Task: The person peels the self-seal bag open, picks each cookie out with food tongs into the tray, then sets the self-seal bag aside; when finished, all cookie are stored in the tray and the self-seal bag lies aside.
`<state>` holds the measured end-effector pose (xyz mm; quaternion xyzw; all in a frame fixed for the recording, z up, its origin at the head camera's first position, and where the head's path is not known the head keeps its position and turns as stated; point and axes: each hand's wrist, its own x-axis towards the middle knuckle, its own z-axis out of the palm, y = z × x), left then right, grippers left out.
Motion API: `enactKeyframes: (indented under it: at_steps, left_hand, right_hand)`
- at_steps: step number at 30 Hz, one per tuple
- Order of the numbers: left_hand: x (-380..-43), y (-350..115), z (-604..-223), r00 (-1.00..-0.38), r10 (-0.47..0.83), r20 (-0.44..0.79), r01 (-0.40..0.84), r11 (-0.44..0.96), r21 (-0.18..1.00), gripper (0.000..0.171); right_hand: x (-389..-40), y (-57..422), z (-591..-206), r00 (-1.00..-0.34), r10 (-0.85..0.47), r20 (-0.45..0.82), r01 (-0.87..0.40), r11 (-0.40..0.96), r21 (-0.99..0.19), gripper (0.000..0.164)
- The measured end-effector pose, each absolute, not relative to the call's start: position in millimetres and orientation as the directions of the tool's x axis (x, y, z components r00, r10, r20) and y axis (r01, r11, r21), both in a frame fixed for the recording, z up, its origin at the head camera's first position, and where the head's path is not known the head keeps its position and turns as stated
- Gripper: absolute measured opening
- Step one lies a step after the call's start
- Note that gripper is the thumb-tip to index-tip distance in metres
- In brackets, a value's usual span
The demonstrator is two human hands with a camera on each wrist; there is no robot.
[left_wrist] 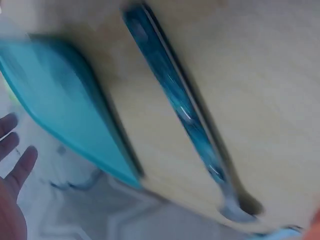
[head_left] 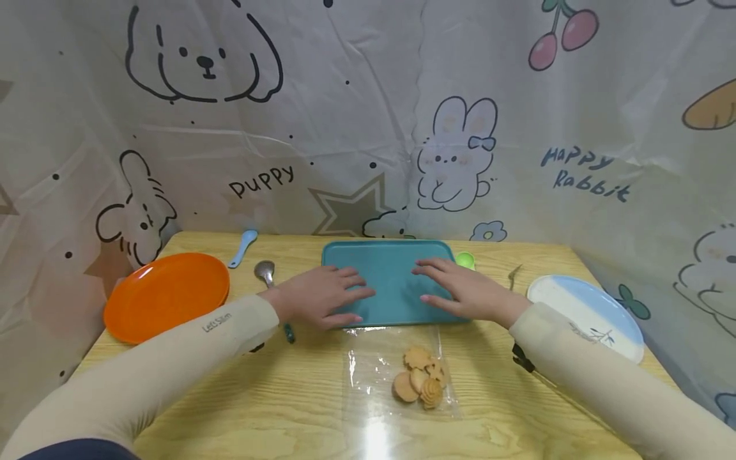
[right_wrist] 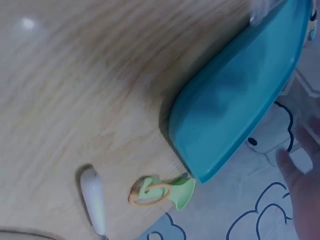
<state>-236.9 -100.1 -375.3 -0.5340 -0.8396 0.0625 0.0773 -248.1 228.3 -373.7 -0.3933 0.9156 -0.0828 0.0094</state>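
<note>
My left hand (head_left: 322, 297) hovers above the left part of a teal rectangular tray (head_left: 391, 275), fingers spread and holding nothing. Over the tray's right part is my right hand (head_left: 474, 291), its fingers loosely extended and also without anything in them. Whether either hand touches the tray cannot be made out. In front of the tray lies a clear plastic bag (head_left: 365, 383) with several cookies (head_left: 418, 377) in it. A metal spoon (head_left: 265, 271) with a teal handle (left_wrist: 175, 95) lies beside the tray, partly under my left wrist.
Orange plates (head_left: 167, 297) sit at the left, near a small blue spoon (head_left: 246, 244). At the right are a blue-and-white plate (head_left: 586, 313), a utensil with a pale handle (right_wrist: 93, 200) and a green spoon (right_wrist: 185, 192) with an orange loop. A printed cloth (head_left: 345, 128) hangs behind the table.
</note>
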Motion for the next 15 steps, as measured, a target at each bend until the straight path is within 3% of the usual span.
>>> enactKeyframes:
  at_steps: [5, 10, 15]
  left_hand:
    - [-212.6, -72.8, -379.0, -0.325, 0.946, 0.007, 0.926, 0.319, -0.203, 0.048]
    - [-195.7, -54.1, -384.9, -0.293, 0.955, -0.052, 0.950, 0.285, -0.128, 0.052]
    - [-187.1, -46.1, -393.0, -0.289, 0.954, -0.086, 0.957, 0.287, -0.028, 0.053]
  right_hand:
    - [-235.9, 231.4, -370.5, -0.658, -0.752, -0.020, -0.716, 0.634, -0.293, 0.032]
    - [-228.0, 234.6, -370.5, -0.646, -0.754, -0.121, -0.659, 0.631, -0.409, 0.013]
    - [-223.0, 235.9, -374.7, -0.674, -0.706, -0.217, -0.584, 0.689, -0.428, 0.013]
